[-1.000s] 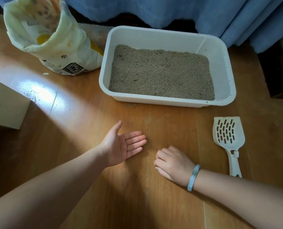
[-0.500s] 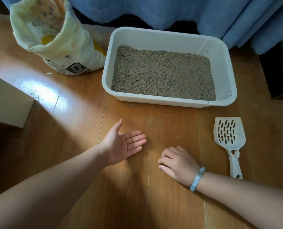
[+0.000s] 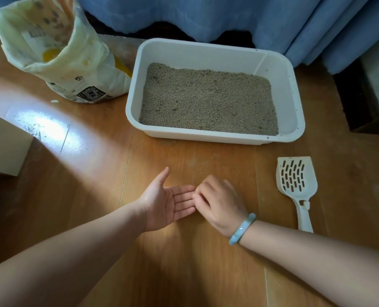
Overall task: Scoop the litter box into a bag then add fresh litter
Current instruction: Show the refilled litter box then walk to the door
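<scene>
Our left hand: fingers released, palm up. Our right hand: fingers clenched, empty, touching left fingertips.

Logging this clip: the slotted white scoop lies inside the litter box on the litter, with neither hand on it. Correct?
Not quite. The head view shows the scoop lying on the wooden floor in front of the litter box, right of the right hand, not inside it. Neither that hand nor the left hand is on it.

Home floor: wood planks, blue curtains.
</scene>
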Available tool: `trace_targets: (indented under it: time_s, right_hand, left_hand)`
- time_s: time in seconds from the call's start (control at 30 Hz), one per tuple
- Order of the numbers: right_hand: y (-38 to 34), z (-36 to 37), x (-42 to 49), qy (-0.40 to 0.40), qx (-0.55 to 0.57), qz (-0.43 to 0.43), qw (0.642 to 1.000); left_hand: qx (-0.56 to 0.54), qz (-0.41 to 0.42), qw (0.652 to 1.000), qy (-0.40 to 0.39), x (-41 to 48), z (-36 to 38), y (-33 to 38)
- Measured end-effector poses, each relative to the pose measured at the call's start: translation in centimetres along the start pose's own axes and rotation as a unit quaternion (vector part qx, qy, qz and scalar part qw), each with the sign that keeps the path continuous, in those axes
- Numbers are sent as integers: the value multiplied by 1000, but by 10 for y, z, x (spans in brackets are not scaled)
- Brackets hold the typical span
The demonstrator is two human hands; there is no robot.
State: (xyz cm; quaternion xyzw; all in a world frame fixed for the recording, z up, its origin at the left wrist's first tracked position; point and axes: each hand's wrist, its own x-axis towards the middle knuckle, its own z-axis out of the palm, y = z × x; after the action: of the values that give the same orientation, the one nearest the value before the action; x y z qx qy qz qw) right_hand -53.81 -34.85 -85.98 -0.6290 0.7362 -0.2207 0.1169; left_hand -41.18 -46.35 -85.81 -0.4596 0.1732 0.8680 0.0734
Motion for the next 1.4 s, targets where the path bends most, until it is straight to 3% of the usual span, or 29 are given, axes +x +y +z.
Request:
trace_targets:
  time_s: [0.3, 0.57, 0.87, 1.4]
  right_hand:
    - [0, -2, -4, -3, 24, -32, 999]
    - [66, -5, 1, 5, -43, 127, 991]
    - [55, 21, 42, 21, -109, 44, 993]
    - [62, 30, 45, 22, -121, 59, 991]
  left_hand:
    - [21, 1, 999, -25, 0, 14, -2]
    - [-52, 34, 997, 52, 6, -3, 4]
    - [-93, 61, 989, 92, 8, -17, 18]
    - [-105, 52, 991, 62, 12, -18, 19]
